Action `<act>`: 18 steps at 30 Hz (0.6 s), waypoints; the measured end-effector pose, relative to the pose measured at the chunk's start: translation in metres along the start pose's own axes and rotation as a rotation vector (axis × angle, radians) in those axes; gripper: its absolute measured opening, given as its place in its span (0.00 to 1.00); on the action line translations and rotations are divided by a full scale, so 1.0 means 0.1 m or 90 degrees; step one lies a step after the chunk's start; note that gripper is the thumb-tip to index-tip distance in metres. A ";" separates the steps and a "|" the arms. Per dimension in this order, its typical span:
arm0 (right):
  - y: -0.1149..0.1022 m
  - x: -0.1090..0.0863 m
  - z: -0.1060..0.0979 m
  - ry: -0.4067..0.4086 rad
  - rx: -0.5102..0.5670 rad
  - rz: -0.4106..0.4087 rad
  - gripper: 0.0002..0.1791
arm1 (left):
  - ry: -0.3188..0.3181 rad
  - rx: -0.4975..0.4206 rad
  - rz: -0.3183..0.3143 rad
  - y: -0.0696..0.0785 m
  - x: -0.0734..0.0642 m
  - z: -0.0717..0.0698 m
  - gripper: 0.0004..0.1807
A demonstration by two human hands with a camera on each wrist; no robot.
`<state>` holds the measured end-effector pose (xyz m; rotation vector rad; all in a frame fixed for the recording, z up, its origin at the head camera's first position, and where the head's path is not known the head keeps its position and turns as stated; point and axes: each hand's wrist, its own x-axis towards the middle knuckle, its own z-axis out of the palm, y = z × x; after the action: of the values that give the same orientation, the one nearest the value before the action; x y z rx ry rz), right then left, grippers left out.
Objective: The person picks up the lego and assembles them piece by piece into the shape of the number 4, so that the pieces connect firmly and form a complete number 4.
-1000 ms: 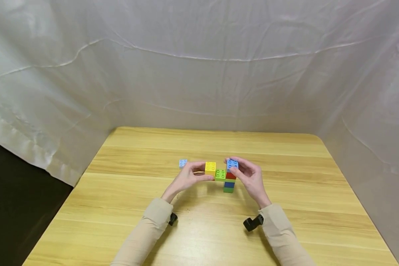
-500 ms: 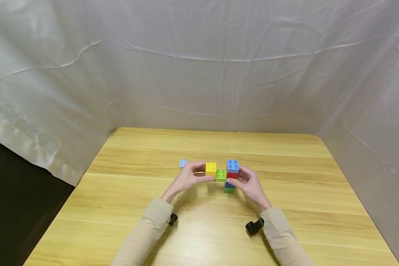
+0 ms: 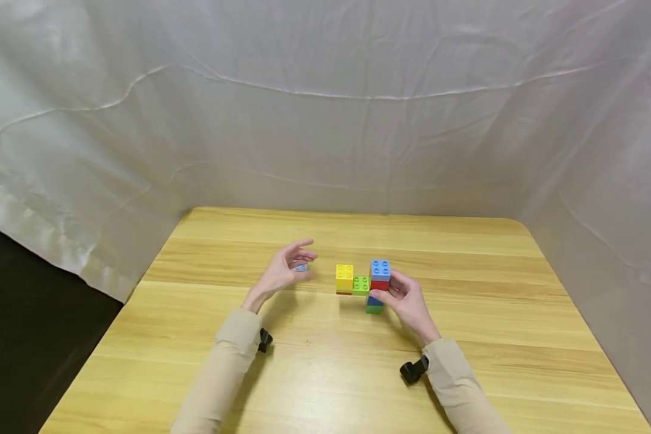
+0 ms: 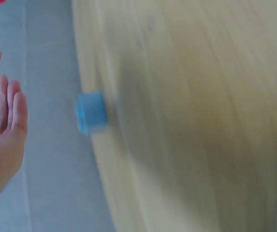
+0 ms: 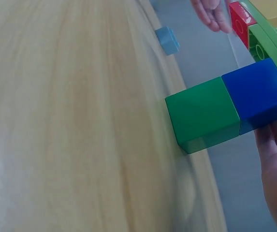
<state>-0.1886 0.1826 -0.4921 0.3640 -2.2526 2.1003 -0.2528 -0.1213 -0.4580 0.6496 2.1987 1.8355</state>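
My right hand (image 3: 409,301) pinches the side of a tower of toy building bricks, thumb in front. From the bottom, the tower has a green brick (image 5: 203,116), a dark blue brick (image 5: 256,94), a light green brick (image 3: 360,285) jutting left, a red brick (image 3: 380,286) and a blue brick (image 3: 380,269). On the jutting arm's left end sits a yellow brick (image 3: 344,275), with a small red brick (image 5: 241,21) beneath. Left of it, my left hand (image 3: 279,271) hovers with spread fingers, holding nothing. Its fingers partly hide a loose light blue brick (image 4: 92,112) on the table.
The bricks are around the middle of a wooden table (image 3: 325,374). Pale grey cloth (image 3: 336,144) hangs behind the table and along both sides. A black wrist camera (image 3: 414,371) hangs below the right cuff, close over the tabletop.
My left hand has let go of the yellow brick and moved left to the loose light blue brick. My right hand slid from the top blue brick down to the tower's side.
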 end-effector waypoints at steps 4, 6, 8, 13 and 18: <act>0.02 0.00 0.00 0.004 0.003 0.005 0.30 | 0.067 0.053 -0.038 -0.08 0.05 -0.10 0.43; 0.03 -0.01 0.00 0.002 0.001 0.009 0.30 | 0.082 0.079 -0.069 -0.11 0.06 -0.13 0.42; 0.03 -0.01 -0.01 0.001 0.000 0.011 0.30 | 0.088 0.095 -0.095 -0.14 0.07 -0.15 0.42; 0.02 -0.01 -0.01 0.001 0.005 0.012 0.30 | 0.089 0.093 -0.132 -0.19 0.13 -0.18 0.42; 0.02 -0.02 0.00 0.001 0.005 0.011 0.30 | 0.087 0.103 -0.149 -0.25 0.19 -0.18 0.41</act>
<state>-0.1874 0.1832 -0.4941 0.3445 -2.2561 2.1176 -0.2821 -0.1324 -0.4763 0.2856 2.4116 1.6418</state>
